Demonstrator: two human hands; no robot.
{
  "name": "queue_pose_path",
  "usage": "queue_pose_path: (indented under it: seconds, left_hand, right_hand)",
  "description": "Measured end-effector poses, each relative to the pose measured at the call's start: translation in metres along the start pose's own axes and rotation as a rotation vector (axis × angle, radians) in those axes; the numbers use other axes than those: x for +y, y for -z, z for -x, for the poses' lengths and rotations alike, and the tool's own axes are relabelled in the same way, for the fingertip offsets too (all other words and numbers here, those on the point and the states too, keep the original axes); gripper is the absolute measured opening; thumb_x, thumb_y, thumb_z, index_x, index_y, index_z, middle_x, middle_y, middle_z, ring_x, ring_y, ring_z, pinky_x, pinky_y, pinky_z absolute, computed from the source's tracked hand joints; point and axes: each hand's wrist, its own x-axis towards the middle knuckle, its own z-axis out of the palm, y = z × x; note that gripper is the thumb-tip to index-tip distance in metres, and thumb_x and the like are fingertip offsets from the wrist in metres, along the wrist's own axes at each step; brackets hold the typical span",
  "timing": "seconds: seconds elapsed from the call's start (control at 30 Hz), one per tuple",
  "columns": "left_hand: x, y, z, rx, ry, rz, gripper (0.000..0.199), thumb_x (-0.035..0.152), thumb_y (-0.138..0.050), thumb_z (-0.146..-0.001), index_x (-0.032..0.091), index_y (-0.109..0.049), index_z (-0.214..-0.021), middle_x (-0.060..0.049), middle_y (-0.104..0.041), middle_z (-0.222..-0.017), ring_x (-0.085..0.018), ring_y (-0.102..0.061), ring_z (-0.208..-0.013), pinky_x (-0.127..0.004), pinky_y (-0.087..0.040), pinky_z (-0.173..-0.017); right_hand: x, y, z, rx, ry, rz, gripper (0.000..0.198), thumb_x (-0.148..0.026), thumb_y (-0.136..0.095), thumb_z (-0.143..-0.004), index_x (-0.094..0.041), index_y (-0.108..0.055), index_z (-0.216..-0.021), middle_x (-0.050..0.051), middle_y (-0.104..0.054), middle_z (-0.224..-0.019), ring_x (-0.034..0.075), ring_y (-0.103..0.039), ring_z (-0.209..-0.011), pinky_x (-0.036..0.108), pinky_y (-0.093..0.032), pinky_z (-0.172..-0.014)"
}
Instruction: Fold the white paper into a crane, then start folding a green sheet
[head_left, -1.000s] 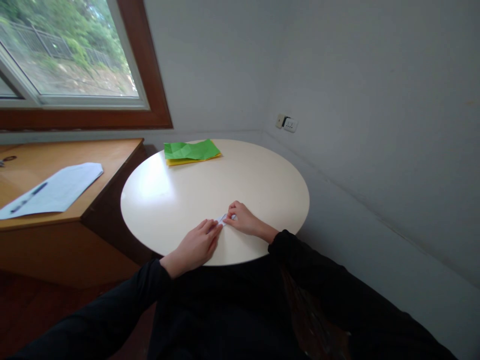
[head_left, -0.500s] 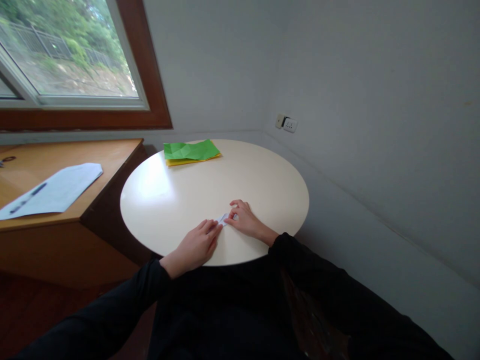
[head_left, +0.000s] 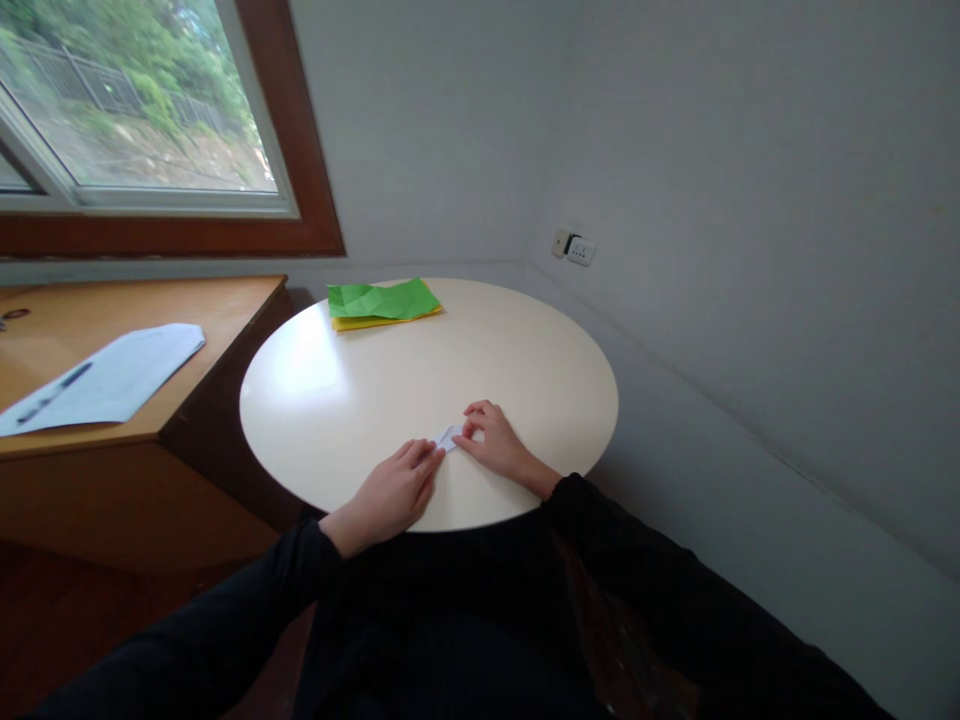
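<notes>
A small folded white paper strip (head_left: 448, 438) lies on the near part of the round cream worktop (head_left: 517, 350). The left hand (head_left: 395, 490) presses one end, probably as an anchor, any pinch hidden; the right hand (head_left: 493, 440) grips the other between thumb and finger, likely to guide it. Creased green paper (head_left: 382, 298) over yellow paper (head_left: 367, 323) rests at the worktop's far edge, apparently kept aside; beyond it rise grey-white walls (head_left: 712, 200) and, leftward, a brown-framed window (head_left: 172, 100).

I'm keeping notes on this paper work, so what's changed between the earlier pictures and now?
The right hand has shifted slightly right, baring more of the white paper; whether it let go is unclear. The left hand stayed on the paper, and the green sheet stayed put.
</notes>
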Motion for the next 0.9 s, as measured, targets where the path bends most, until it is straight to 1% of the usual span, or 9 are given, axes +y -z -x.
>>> queue_pose_path:
  seconds: [0.1, 0.27, 0.4, 0.47, 0.53, 0.7, 0.83, 0.9]
  left_hand:
    - [-0.001, -0.001, 0.000, -0.009, -0.004, -0.013, 0.036, 0.016, -0.038, -0.087, 0.009, -0.053, -0.120, -0.016, -0.058, -0.106, -0.025, -0.054, -0.103, -0.038, -0.051, -0.089]
    - [-0.002, 0.000, 0.000, 0.008, -0.015, 0.007, 0.035, 0.016, -0.038, -0.087, 0.011, -0.054, -0.119, -0.015, -0.059, -0.104, -0.025, -0.054, -0.103, -0.039, -0.051, -0.087]
    - [-0.001, 0.000, -0.001, 0.016, -0.013, 0.026, 0.035, 0.016, -0.037, -0.088, 0.010, -0.055, -0.117, -0.016, -0.059, -0.105, -0.025, -0.054, -0.102, -0.039, -0.051, -0.087]
    - [-0.002, 0.000, 0.000, 0.023, -0.008, 0.043, 0.035, 0.016, -0.037, -0.087, 0.011, -0.055, -0.117, -0.016, -0.059, -0.106, -0.025, -0.054, -0.103, -0.039, -0.051, -0.088]
    - [-0.002, -0.001, 0.000, 0.033, 0.005, 0.059, 0.035, 0.017, -0.038, -0.087, 0.013, -0.054, -0.118, -0.015, -0.059, -0.107, -0.025, -0.055, -0.103, -0.040, -0.051, -0.088]
    - [-0.004, -0.004, -0.001, 0.055, 0.032, 0.065, 0.034, 0.018, -0.040, -0.088, 0.011, -0.058, -0.116, -0.016, -0.059, -0.108, -0.025, -0.057, -0.101, -0.038, -0.052, -0.086]
    - [-0.006, -0.010, -0.006, 0.114, 0.096, 0.081, 0.031, 0.020, -0.042, -0.088, 0.014, -0.062, -0.111, -0.016, -0.059, -0.112, -0.023, -0.061, -0.095, -0.036, -0.053, -0.083]
    - [-0.006, -0.011, -0.011, 0.151, 0.124, 0.075, 0.029, 0.019, -0.045, -0.087, 0.015, -0.064, -0.108, -0.016, -0.057, -0.117, -0.024, -0.061, -0.097, -0.038, -0.052, -0.084]
  right_hand:
    - [-0.001, 0.000, 0.000, -0.027, 0.011, 0.024, 0.015, -0.017, -0.068, -0.072, -0.018, -0.057, -0.062, 0.006, -0.053, -0.097, 0.020, -0.051, -0.099, 0.036, -0.041, -0.091]
    - [0.000, -0.001, -0.001, -0.075, 0.055, 0.057, 0.015, -0.013, -0.062, -0.074, -0.018, -0.051, -0.066, 0.006, -0.053, -0.094, 0.019, -0.050, -0.093, 0.035, -0.041, -0.087]
    - [0.001, 0.000, -0.002, -0.077, 0.078, 0.071, 0.017, -0.007, -0.055, -0.075, -0.019, -0.047, -0.066, 0.005, -0.054, -0.089, 0.018, -0.050, -0.087, 0.035, -0.042, -0.083]
    - [0.001, 0.001, -0.002, -0.063, 0.078, 0.058, 0.018, -0.007, -0.055, -0.074, -0.020, -0.045, -0.065, 0.004, -0.054, -0.084, 0.018, -0.050, -0.084, 0.034, -0.042, -0.082]
    - [0.000, 0.002, -0.002, -0.023, 0.037, 0.015, 0.019, -0.009, -0.055, -0.073, -0.020, -0.045, -0.063, 0.003, -0.054, -0.079, 0.017, -0.051, -0.079, 0.033, -0.043, -0.078]
    - [-0.002, 0.008, 0.000, 0.122, -0.151, -0.165, 0.017, -0.023, -0.053, -0.078, -0.020, -0.047, -0.063, 0.000, -0.054, -0.071, 0.014, -0.051, -0.066, 0.029, -0.044, -0.066]
    - [-0.005, 0.010, 0.001, 0.143, -0.199, -0.226, 0.011, -0.028, -0.054, -0.077, -0.020, -0.053, -0.070, 0.001, -0.057, -0.076, 0.015, -0.054, -0.071, 0.029, -0.046, -0.066]
    - [-0.005, 0.010, 0.000, 0.136, -0.212, -0.248, 0.009, -0.028, -0.054, -0.077, -0.019, -0.055, -0.076, 0.003, -0.059, -0.082, 0.016, -0.056, -0.075, 0.030, -0.047, -0.068]
